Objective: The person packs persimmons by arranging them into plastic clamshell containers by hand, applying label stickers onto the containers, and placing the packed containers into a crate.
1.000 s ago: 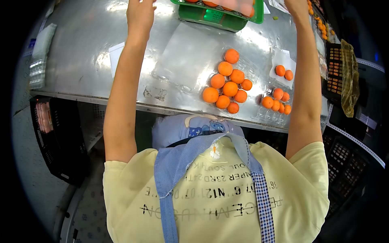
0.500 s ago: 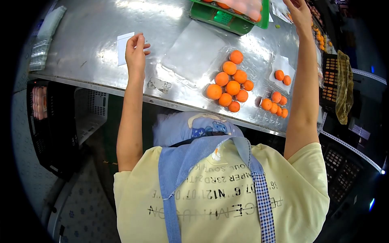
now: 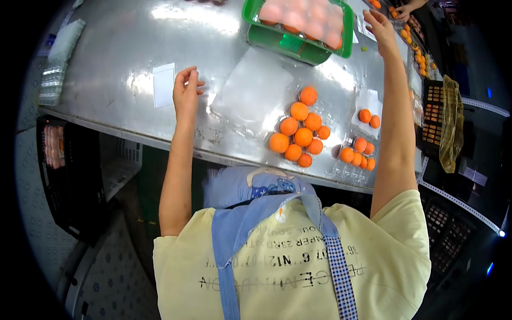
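Observation:
My left hand (image 3: 186, 93) hovers over the metal table with loosely bent fingers apart and nothing in them, beside a white paper slip (image 3: 164, 85). My right hand (image 3: 381, 34) is open and empty, just right of a green weighing scale (image 3: 288, 45). On the scale's green tray (image 3: 348, 29) rests a clear-lidded pack of oranges (image 3: 304, 16). Nearer me, several loose-looking oranges (image 3: 303, 137) sit in a clear plastic tray. To their right, smaller orange fruits (image 3: 360, 145) fill part of another clear tray. Two more fruits (image 3: 365, 116) lie on a white sheet.
Clear film sheets (image 3: 250, 88) lie mid-table. Stacked clear trays (image 3: 60, 64) stand at the left edge. Black crates (image 3: 72, 176) are below left, another crate (image 3: 433, 109) is at right. Another person's hand (image 3: 406, 10) is at the upper right, near more oranges (image 3: 418, 56).
The view has tilted, so the table and scale sit lower in the picture and another person's hand shows. My right hand's fingers now show fully. Neither hand has taken hold of anything.

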Tool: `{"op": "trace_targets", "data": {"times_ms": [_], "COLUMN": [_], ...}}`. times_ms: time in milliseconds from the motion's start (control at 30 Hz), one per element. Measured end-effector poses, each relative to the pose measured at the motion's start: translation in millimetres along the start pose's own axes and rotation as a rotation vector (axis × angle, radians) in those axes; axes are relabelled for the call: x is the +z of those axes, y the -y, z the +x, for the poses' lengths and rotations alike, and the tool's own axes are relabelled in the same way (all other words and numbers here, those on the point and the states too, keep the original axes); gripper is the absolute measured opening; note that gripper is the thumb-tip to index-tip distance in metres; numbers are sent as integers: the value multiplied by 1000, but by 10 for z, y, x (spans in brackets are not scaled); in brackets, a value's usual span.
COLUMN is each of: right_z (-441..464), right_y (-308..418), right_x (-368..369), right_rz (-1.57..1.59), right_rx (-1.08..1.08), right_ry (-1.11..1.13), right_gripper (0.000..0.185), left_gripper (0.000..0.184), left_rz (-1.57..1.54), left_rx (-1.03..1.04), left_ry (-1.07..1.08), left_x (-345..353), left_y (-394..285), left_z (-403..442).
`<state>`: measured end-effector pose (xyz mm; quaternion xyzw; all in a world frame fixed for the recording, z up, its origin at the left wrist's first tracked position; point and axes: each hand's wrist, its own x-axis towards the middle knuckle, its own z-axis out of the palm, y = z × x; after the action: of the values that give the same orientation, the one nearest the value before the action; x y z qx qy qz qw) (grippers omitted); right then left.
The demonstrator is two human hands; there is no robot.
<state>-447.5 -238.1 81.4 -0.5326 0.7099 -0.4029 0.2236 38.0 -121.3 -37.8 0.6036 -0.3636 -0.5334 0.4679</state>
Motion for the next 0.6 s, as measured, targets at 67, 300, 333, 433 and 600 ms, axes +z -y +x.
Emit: {"op": "trace_targets", "data": {"times_ms": [67, 300, 333, 433, 600], "right_z": [137, 924, 1038, 1198, 1069], "right_y": [21, -390, -393, -331, 1], "right_x": [39, 328, 395, 557, 386], "right_rz": [47, 328, 435, 608, 752], "right_rx": [130, 366, 403, 422, 261], "right_ry": [40, -77, -89, -152, 165], "right_gripper": [58, 90, 92, 93, 90], "left_gripper": [31, 34, 34, 34, 50], "left_rz": [-22, -69, -77, -104, -39], "left_rx": [0, 23, 39, 96, 198], "left_ry": [-4, 23, 31, 51, 195], "left_x": [40, 413, 466, 656, 977], "left_y": [8, -364, -431, -667, -1008], "left_z": [29, 369, 444, 653, 1034]}}
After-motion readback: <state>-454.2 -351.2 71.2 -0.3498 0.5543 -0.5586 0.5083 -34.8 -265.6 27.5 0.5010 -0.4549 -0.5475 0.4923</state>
